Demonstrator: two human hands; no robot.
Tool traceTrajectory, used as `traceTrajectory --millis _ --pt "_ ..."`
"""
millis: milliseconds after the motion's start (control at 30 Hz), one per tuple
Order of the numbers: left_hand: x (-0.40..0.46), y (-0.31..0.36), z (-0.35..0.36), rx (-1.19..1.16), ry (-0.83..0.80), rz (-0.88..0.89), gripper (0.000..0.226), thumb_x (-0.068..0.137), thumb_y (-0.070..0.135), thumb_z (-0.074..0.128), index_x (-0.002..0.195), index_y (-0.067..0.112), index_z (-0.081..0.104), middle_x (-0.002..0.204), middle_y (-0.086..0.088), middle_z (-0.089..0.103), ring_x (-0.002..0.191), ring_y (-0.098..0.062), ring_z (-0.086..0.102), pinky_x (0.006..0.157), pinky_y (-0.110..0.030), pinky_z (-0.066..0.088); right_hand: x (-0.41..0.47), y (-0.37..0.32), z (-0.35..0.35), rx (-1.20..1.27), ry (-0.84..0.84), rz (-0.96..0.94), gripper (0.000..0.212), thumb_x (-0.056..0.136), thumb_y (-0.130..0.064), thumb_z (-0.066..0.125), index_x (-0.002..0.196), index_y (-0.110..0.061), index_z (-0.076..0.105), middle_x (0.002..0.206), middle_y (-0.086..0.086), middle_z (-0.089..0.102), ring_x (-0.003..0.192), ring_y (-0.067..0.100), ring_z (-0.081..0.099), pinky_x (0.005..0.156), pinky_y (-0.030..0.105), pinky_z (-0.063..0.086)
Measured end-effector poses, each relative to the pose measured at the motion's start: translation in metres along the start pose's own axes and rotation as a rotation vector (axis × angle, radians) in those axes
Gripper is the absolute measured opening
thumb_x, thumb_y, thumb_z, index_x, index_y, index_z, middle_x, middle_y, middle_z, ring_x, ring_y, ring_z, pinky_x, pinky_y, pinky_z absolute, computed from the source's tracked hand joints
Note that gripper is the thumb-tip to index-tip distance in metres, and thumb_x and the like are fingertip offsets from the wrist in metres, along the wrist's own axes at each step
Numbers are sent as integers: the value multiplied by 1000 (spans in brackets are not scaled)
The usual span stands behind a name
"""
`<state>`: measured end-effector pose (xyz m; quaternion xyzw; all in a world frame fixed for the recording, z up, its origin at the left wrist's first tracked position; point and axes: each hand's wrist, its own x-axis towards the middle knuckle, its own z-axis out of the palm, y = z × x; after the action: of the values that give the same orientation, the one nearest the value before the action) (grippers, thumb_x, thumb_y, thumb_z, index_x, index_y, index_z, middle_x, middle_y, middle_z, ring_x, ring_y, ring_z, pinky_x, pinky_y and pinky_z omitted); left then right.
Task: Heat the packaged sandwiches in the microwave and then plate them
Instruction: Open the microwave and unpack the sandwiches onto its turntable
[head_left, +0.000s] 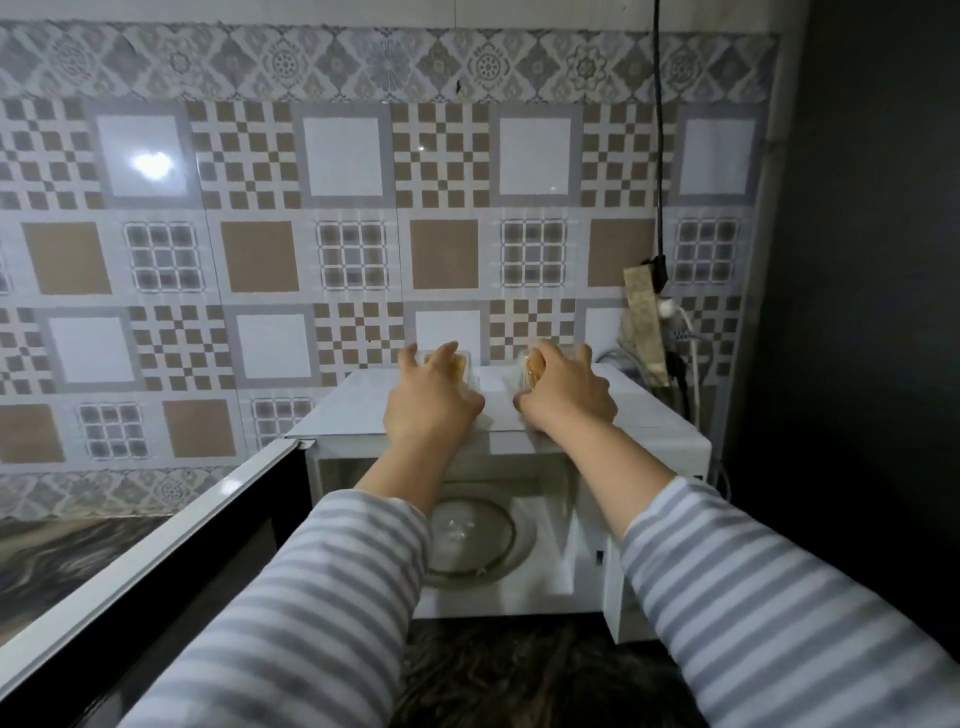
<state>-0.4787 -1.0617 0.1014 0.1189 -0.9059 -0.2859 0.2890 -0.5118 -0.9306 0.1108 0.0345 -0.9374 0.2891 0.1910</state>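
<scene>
A white microwave (670, 436) stands on a dark counter with its door (171, 525) swung open to the left. Inside, the glass turntable (483, 530) is bare. Two clear-packaged sandwiches sit on top of the microwave near the wall. My left hand (431, 405) is closed over the left sandwich pack (462, 366). The right sandwich pack (530, 366) is under my right hand (566, 395), whose fingers wrap it. Both packs are mostly hidden by my hands.
A patterned tile wall (260, 249) rises right behind the microwave. A power strip (647, 322) with plugs and a black cable (660, 130) hangs at the right. A dark wall (872, 260) closes the right side. The marbled dark counter (62, 556) extends left under the open door.
</scene>
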Motion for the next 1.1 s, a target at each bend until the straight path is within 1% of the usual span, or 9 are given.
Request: traceTrajectory --millis 133,300,367,467,600,700,800,900,1100 --pt "-57 4 -10 -97 70 42 66 84 29 65 143 37 36 158 2 13 114 -33 55 84 -37 48 -55 19 -15 61 66 -50 62 85 -27 63 136 -44 33 147 3 21 115 40 46 86 44 46" --pt "-131 0 -6 -121 142 102 60 87 37 62 141 42 36 159 5 11 110 -34 56 83 -42 50 -126 51 -19 53 174 -104 60 87 -26 62 137 -42 34 149 1 19 116 38 47 87 46 48" --pt "-158 -3 1 -130 144 100 61 87 39 63 141 43 36 159 5 10 113 -33 55 86 -43 51 -149 65 -17 50 167 -91 59 87 -27 62 138 -41 35 148 1 20 114 36 49 86 44 48" --pt "-197 -11 19 -135 124 101 63 84 35 66 140 42 38 158 4 13 111 -31 55 85 -43 52 -180 91 -9 26 147 -59 63 82 -27 66 136 -41 37 144 0 25 109 34 52 82 40 50" --pt "-244 -29 52 -110 47 65 63 83 35 65 139 42 38 157 4 15 107 -31 58 80 -43 54 -217 131 14 64 144 -36 61 80 -25 66 135 -37 43 147 2 27 114 33 50 86 38 47" --pt "-272 -40 78 -116 -10 -1 64 82 34 67 139 41 40 157 4 16 108 -34 57 82 -41 51 -237 161 34 53 99 31 60 81 -28 65 134 -42 41 148 -2 25 118 30 47 85 40 49" --pt "-291 -46 102 -126 -40 -60 64 81 30 68 139 39 42 157 3 16 109 -33 57 79 -38 50 -250 188 49 8 58 83 59 82 -31 64 133 -46 39 150 -5 22 116 31 47 83 43 51" --pt "-300 -46 123 -94 -39 -83 64 81 29 68 139 40 42 158 3 15 111 -30 57 77 -38 52 -257 211 59 -51 35 114 59 84 -33 62 136 -46 37 151 -4 20 116 31 45 83 44 51" --pt "-317 -35 151 -43 -41 -136 63 83 32 67 139 42 40 158 4 14 125 -28 45 86 -39 49 -260 242 68 -109 31 141 60 86 -35 60 139 -44 33 152 -2 19 116 33 44 79 42 50"
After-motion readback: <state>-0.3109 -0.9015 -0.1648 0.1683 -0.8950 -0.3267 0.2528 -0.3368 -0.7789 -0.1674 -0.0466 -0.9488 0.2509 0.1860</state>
